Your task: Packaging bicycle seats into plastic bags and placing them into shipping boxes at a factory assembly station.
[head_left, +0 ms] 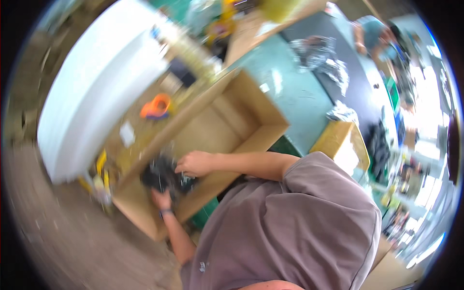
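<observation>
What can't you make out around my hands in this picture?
All in the head view:
Left hand: finger ends, hidden by the black item and blur.
Black item: exact kind, lost to motion blur.
Right hand: gripping or only touching, blurred.
Cardboard box: the part beneath the black item, covered by it.

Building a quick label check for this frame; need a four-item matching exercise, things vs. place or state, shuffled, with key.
Things
1. black bundle
2. cardboard box
3. orange ring-shaped object
4. crinkled clear plastic

Place or state
A. on the dark tabletop, upper right of the picture
B. open, with the left hand and right hand reaching in
C. inside another listed thing, at the hands
D. outside the box, beyond its left long side

Pairs: 1-C, 2-B, 3-D, 4-A
</observation>
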Demonstrator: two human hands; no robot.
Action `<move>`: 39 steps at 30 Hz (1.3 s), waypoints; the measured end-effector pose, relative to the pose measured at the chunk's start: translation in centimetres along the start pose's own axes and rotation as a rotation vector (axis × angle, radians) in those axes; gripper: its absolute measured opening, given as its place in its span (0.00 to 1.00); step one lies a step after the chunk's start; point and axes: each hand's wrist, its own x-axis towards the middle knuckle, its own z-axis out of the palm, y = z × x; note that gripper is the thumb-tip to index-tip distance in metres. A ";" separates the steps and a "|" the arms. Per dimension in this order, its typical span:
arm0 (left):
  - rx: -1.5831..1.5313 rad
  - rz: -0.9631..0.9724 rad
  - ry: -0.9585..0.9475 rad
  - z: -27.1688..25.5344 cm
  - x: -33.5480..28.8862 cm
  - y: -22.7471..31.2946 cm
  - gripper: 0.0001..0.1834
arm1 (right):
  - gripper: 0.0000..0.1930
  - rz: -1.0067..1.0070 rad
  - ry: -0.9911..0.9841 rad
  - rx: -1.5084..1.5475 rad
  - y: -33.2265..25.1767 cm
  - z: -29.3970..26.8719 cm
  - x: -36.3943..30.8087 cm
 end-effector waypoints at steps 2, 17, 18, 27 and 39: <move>-0.079 0.119 0.107 -2.5 -3.3 7.9 0.53 | 0.17 0.120 0.537 -0.110 1.6 -10.8 -8.4; -0.274 0.793 -0.364 6.2 -26.6 70.8 0.29 | 0.45 1.677 1.521 0.455 49.7 -34.0 -51.6; -0.295 0.804 -0.430 8.2 -26.1 73.8 0.30 | 0.45 1.687 1.514 0.480 49.3 -33.2 -51.1; 0.007 0.943 -0.187 31.3 -20.8 87.0 0.67 | 0.26 0.800 0.453 0.525 31.1 -25.5 -62.0; 0.378 0.360 -0.555 31.9 -25.1 73.9 0.69 | 0.43 1.674 0.808 -0.162 46.6 -35.6 -82.4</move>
